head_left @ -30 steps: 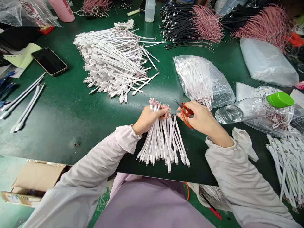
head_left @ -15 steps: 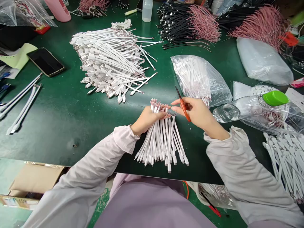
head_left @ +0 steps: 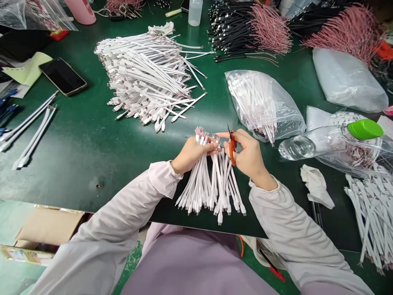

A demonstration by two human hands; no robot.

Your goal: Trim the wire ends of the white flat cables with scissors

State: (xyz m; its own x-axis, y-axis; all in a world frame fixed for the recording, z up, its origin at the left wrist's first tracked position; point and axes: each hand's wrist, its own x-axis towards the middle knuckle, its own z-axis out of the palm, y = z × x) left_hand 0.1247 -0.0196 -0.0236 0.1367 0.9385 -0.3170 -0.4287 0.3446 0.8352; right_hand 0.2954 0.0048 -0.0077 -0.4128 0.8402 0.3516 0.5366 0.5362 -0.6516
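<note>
My left hand (head_left: pixel 196 152) is closed around a fanned bundle of short white cables (head_left: pixel 199 186), near their stripped wire ends. The bare pinkish wires stick up above my fingers, and the white connectors point down toward the table's front edge. In my right hand (head_left: pixel 249 153) is a pair of orange-handled snips (head_left: pixel 232 149) with a dark pointed tip aimed upward and away from me. My right fingertips reach the wire ends at the bundle's right side, next to my left thumb; whether they pinch a wire is too small to tell.
A large pile of white cables (head_left: pixel 147 78) lies ahead to the left. A bag of cables (head_left: pixel 260 102), a green-capped bottle (head_left: pixel 328 139) and more white cables (head_left: pixel 373 217) are on the right. Black cables (head_left: pixel 233 28) lie behind; a phone (head_left: pixel 63 76) is at left.
My right hand has moved slightly left and closer to the bundle, and the snips have turned more upright. A gap has opened among the held cables. A crumpled white cloth now shows beside my right sleeve.
</note>
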